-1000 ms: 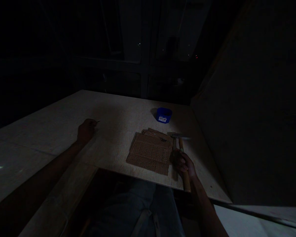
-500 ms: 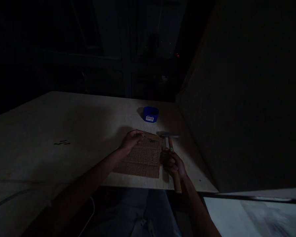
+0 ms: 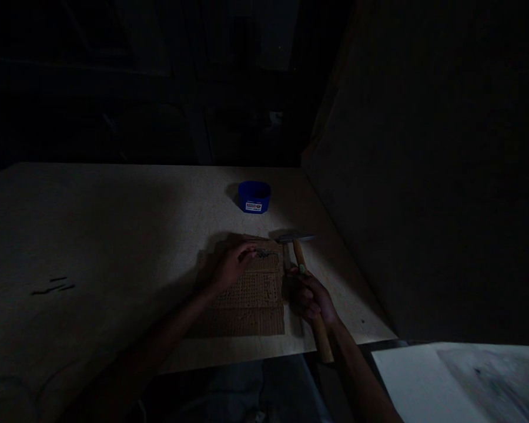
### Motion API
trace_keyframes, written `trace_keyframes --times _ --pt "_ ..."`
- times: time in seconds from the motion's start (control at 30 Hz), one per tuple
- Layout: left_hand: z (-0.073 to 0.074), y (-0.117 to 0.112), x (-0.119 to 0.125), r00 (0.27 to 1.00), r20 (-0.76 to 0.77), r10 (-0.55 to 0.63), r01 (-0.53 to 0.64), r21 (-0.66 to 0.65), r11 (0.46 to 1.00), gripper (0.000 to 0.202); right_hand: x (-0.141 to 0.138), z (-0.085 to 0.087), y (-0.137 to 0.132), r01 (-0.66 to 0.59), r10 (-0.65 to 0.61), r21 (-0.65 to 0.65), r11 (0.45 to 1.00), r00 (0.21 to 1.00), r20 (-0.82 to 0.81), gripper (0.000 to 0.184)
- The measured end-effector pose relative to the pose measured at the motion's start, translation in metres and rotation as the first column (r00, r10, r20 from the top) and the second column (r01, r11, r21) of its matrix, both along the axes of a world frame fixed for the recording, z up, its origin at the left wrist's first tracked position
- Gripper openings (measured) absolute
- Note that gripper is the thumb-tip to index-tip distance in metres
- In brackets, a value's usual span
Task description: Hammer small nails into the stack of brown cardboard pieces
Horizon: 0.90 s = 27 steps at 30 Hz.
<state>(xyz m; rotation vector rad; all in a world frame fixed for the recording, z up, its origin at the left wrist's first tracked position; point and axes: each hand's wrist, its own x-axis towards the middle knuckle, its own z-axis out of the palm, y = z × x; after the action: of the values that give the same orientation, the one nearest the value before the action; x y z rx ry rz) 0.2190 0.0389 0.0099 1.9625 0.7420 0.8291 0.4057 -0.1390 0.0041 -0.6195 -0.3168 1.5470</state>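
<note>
light: very dim, only the table middle is lit; small detail is hard to read

left hand (image 3: 230,269): lies on the cardboard (image 3: 251,301), over its top-left part. Fingers point to 3 o'clock, tips drawn close together and right at the nails (image 3: 265,254). Touching them or just short of them, cannot tell; cannot tell if one is pinched.

right hand (image 3: 312,297): clamped around the hammer (image 3: 298,254) handle, about mid-length, fingers wrapped over the top, thumb side toward the cardboard.

hammer: wooden handle, metal head. Head lies at 12 o'clock from the right hand, flat on the table (image 3: 136,223), just past the cardboard's top-right corner. Handle runs from 12 back to 5 o'clock, with its butt end sticking out past the table's near edge. Whole tool sits just beside the cardboard's right edge, at its 3 o'clock.

nails: small dark cluster on the cardboard's upper edge, between the left fingertips and the hammer head. Count not readable.

cardboard: brown, flat, rows of small holes or dots across it, near the table's front edge, lower edge roughly parallel to that edge.

blue tub (image 3: 254,197): upright, small white label facing the camera, at 12 o'clock from the cardboard, apart from it.

loose nails (image 3: 50,287): a few dark ones lying flat at 9 o'clock, well apart from both hands.

panel (image 3: 423,205): big dark board standing along the table's right side, at 3 o'clock.

white sheet (image 3: 423,382): pale surface at 5 o'clock, lower than the table's edge.
</note>
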Motion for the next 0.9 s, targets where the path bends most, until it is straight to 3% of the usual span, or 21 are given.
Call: trace_keyframes --times 0.17,0.33,0.5,0.7,0.9 --pt "0.002 -0.001 0.002 0.996 -0.048 -0.076 0.078 0.044 0.996 0.018 -0.001 0.001 -0.001 0.017 -0.016 -0.018 1.000 1.000 0.019 0.019" --pt "0.001 -0.003 0.001 0.995 -0.078 -0.069 0.073 0.043 0.996 0.019 -0.002 0.004 -0.001 0.016 -0.015 -0.052 0.999 1.000 0.022 0.021" --pt "-0.008 -0.003 -0.002 0.994 -0.079 -0.081 0.086 0.053 0.995 0.021 -0.003 0.009 -0.001 0.026 -0.025 -0.073 0.997 1.000 0.014 0.021" --pt "-0.022 -0.002 0.000 1.000 -0.013 -0.013 0.015 0.135 0.991 0.023 -0.004 0.010 -0.001 0.021 -0.021 -0.040 0.999 1.000 0.001 0.019" --pt "-0.019 -0.003 0.002 1.000 -0.002 -0.005 0.005 0.147 0.989 0.022 -0.003 0.010 0.000 0.005 -0.005 -0.031 1.000 1.000 0.014 0.018"
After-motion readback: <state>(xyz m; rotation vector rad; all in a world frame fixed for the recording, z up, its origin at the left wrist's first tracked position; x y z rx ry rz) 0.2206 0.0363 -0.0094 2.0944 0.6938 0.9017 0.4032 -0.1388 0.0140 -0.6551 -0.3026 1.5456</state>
